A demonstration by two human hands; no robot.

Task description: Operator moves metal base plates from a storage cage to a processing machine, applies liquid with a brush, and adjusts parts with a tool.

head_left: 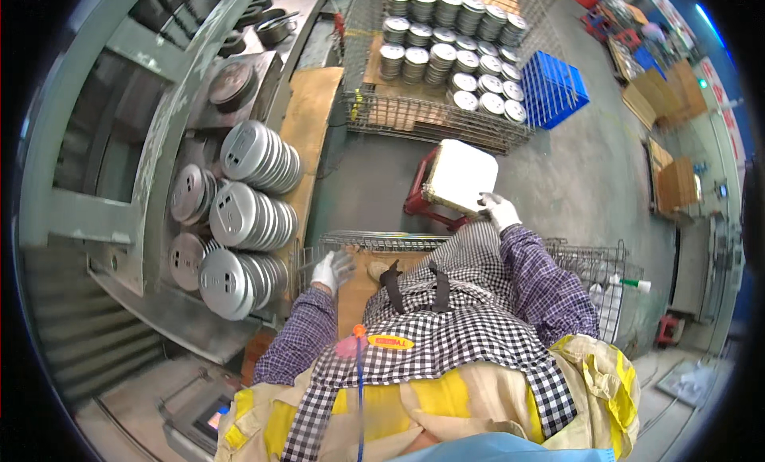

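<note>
1. Head view: the gloved left hand (335,269) is loosely open and holds nothing, near tilted stacks of metal discs (236,213) on a bench at left.
2. The gloved right hand (500,213) has its fingertips at the near right corner of a white-topped red stool (462,175), ahead of the person; I cannot tell whether it grips.
3. Beyond the stool, a wire cage (430,125) holds more disc stacks, beside a blue crate (555,89).

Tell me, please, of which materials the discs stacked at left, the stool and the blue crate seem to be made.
Stacked discs: probably metal, satin grey with a dull sheen. Stool: red frame likely plastic, by its even colour; white seat's material unclear. Blue crate: apparently plastic, smooth-looking, evenly blue.
</note>
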